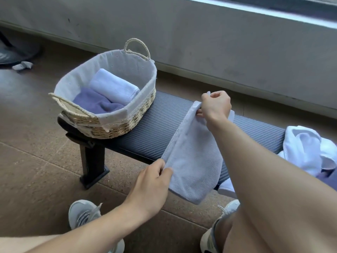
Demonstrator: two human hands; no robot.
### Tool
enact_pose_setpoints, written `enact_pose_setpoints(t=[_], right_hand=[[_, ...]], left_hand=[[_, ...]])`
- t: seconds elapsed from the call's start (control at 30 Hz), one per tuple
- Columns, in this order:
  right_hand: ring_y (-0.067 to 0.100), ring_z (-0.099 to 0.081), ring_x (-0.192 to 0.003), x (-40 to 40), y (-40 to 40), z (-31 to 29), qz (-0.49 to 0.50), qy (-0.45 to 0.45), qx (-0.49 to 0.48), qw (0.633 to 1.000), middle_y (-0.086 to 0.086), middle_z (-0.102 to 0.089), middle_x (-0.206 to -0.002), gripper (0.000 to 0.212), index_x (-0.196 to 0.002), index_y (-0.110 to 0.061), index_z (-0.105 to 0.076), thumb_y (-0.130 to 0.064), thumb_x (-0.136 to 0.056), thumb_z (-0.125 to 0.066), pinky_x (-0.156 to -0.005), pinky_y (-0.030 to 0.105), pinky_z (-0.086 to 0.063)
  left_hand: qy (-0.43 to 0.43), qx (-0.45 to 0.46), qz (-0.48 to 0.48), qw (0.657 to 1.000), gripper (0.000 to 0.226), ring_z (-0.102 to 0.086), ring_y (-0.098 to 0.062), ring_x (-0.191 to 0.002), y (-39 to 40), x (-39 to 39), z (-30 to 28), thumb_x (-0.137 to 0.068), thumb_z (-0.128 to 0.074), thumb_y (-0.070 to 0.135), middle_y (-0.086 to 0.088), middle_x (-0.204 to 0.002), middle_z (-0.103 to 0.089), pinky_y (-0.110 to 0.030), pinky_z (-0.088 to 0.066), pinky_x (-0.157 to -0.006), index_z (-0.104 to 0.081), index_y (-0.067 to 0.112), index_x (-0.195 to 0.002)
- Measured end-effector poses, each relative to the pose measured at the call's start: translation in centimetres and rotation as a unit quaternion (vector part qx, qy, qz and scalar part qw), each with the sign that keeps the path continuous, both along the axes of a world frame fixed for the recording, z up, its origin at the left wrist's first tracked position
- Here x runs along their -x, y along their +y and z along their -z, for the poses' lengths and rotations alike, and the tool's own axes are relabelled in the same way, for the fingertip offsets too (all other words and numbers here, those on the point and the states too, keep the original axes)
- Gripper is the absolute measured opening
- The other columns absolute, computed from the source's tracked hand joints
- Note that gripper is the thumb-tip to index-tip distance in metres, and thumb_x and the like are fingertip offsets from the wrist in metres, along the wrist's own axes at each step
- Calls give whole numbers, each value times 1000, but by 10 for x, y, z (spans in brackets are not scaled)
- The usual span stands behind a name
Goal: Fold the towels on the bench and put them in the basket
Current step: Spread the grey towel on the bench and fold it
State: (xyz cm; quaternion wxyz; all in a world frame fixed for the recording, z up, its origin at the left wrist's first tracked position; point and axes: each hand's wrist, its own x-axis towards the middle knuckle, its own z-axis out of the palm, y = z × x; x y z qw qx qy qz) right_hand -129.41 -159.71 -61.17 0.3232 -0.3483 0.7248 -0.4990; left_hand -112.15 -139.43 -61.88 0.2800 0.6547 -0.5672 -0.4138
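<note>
Soft lavender towel [193,161] hangs limp over the bench [145,132] between both hands; left fingers [164,169] pinch its near corner, right fingers [204,99] its far corner. Light, best held at corners.

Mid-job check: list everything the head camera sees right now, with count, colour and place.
basket: one, straw with pale cloth lining, on the bench's left end
folded towels: two in the basket, light blue towel beside purple towel
held towel: one, pale lilac, held over the bench
unfolded towels: pile, white, bench's right end
bench: one, dark
rag: one, grey, floor far left
shoes: two, pale grey
left hand: pinching towel's near corner
right hand: pinching far corner
</note>
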Motion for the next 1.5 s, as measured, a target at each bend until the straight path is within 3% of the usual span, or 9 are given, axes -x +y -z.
enact_pose_setpoints(t=[0.4,0.57,0.7,0.83,1.03,1.13,1.3,1.4,1.5], right_hand=[[21,-74,-56,-11,2,2,-88,-33,-78,993,10,-72,-93,18,-100,-15,-61,-28,-91,-67,-61,40,-64],[20,-74,-73,6,6,-4,-104,92,-57,989,-8,-69,-96,14,-93,-29,-63,-20,-82,-62,-72,43,-64],[19,-51,-124,36,14,-5,-146,253,-104,951,-10,-65,-117,33,-116,-36,-64,-23,-85,-60,-102,36,-43],[26,-34,-139,58,26,-5,-235,340,-196,889,2,-57,-139,48,-142,-33,-54,-44,-95,-59,-109,39,-35],[22,-56,-117,81,34,-19,-258,319,-223,884,-1,-62,-130,53,-134,-25,-60,-38,-85,-77,-101,38,-47],[24,-61,-92,96,39,-33,-290,317,-320,844,2,-67,-106,54,-117,-20,-65,-41,-71,-87,-78,33,-52],[24,-69,-88,131,39,-16,-301,281,-427,805,10,-76,-110,114,-107,-14,-76,-72,-10,-89,-86,36,-56],[24,-64,-77,128,52,-23,-263,215,-358,870,5,-74,-92,99,-101,-13,-76,-83,-31,-83,-74,34,-52],[17,-66,-75,131,55,-25,-236,130,-293,917,-2,-74,-92,49,-96,-16,-74,-62,-79,-75,-62,28,-51]], left_hand=[[182,-112,-206,955,29,-56,-27,-78,-9,-4,32,-88,-60,44,-3,-75,-57,-41,-46,-75,-54,19,-75],[165,-156,-272,935,22,-57,-21,-90,-5,-2,43,-93,-68,38,-3,-98,-63,-39,-45,-78,-58,19,-96],[192,-206,-222,933,64,-54,-14,-105,-8,0,38,-77,-80,52,-1,-124,-60,-35,-36,-90,-56,13,-121],[235,-256,-169,922,127,-53,-24,-128,-13,0,39,-43,-91,67,-7,-138,-60,-44,-32,-117,-47,7,-146],[286,-175,-230,913,37,-74,-25,-96,-11,1,40,-67,-91,26,-3,-91,-80,-47,-49,-105,-77,12,-98],[259,-80,-285,920,33,-75,-25,-92,-20,-2,28,-71,-89,30,-2,-90,-79,-48,-59,-89,-72,16,-96],[270,-105,-271,918,22,-69,-17,-76,-77,-19,-2,-84,-80,25,-6,-90,-74,-24,-54,-56,-69,12,-99],[236,-127,-240,933,18,-69,-21,-86,-101,-25,-6,-89,-75,17,-11,-100,-73,-30,-52,-68,-68,8,-103],[145,-72,-168,972,15,-69,-24,-98,-111,-28,-4,-88,-75,15,-9,-105,-74,-38,-56,-86,-70,12,-102]])
